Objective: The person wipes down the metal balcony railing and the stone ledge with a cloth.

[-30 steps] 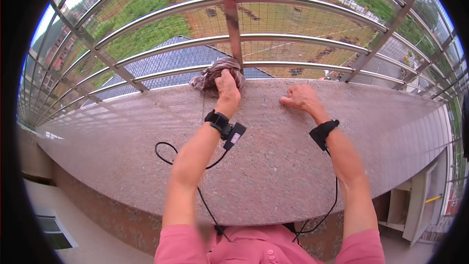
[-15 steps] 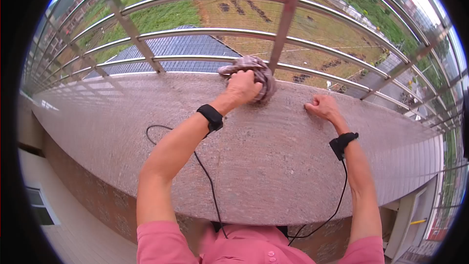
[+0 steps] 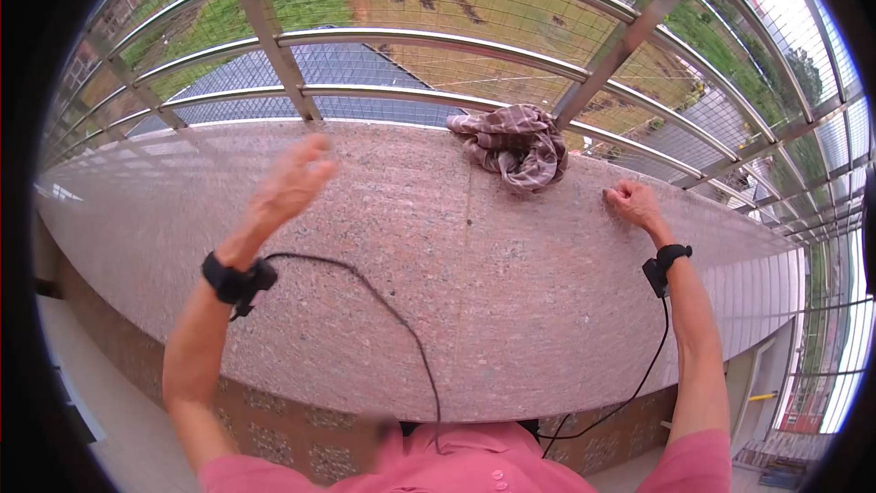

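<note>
A crumpled brown-and-white checked cloth (image 3: pixel 517 148) lies on the speckled pink stone ledge (image 3: pixel 438 310), against the foot of the metal railing. My left hand (image 3: pixel 290 184) is in the air over the ledge, left of the cloth. Motion blurs it, but its fingers look apart and hold nothing. To the right of the cloth, my right hand (image 3: pixel 634 204) rests on the ledge as a loose fist. Its fingers are curled in, and nothing shows in them.
Steel railing bars (image 3: pixel 438 42) with wire mesh line the ledge's far side. A black cable (image 3: pixel 401 319) runs from my left wristband (image 3: pixel 235 283) across the ledge; another cable (image 3: pixel 650 361) hangs from my right wristband (image 3: pixel 671 265). Tiled floor shows below at left.
My left hand has let go of the cloth and moved left, away from it. The cloth now lies looser by the railing. My right hand is still in a fist on the ledge.
</note>
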### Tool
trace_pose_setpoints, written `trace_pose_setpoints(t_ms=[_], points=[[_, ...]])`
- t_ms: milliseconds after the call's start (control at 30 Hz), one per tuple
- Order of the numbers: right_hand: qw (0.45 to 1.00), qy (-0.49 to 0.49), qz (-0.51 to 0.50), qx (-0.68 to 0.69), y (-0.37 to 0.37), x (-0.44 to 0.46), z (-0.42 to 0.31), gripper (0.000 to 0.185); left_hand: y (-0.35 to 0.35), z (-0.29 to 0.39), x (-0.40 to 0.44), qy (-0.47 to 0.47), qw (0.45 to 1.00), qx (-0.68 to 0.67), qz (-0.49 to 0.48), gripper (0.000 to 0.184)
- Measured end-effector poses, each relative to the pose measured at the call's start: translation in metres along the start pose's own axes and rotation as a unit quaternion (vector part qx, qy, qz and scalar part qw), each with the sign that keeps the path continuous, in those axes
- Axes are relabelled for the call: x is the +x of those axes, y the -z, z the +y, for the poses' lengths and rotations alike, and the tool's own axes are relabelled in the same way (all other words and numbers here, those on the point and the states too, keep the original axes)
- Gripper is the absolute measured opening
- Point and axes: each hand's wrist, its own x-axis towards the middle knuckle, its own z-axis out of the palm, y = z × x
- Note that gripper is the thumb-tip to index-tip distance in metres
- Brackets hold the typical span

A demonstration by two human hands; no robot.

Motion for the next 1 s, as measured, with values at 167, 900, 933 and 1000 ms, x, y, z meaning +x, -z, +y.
trace_pose_setpoints(t_ms=[167, 900, 933, 1000], points=[[0.997, -0.064, 0.007, -0.035, -0.002, 0.001, -0.007, 0.049, 0.043, -0.141, -0.034, 0.081, 0.968, 0.208, 0.118, 0.051], [0.947, -0.049, 0.017, 0.317, -0.004, -0.022, -0.059, 0.048, 0.021, -0.195, -0.089, 0.189, 0.914, 0.320, 0.165, 0.054], [0.951, -0.038, 0.008, 0.306, -0.004, -0.022, -0.084, 0.052, 0.019, -0.199, -0.088, 0.190, 0.911, 0.329, 0.162, 0.054], [0.955, -0.027, 0.004, 0.294, -0.002, -0.017, -0.137, 0.056, 0.022, -0.201, -0.085, 0.187, 0.908, 0.338, 0.163, 0.054]])
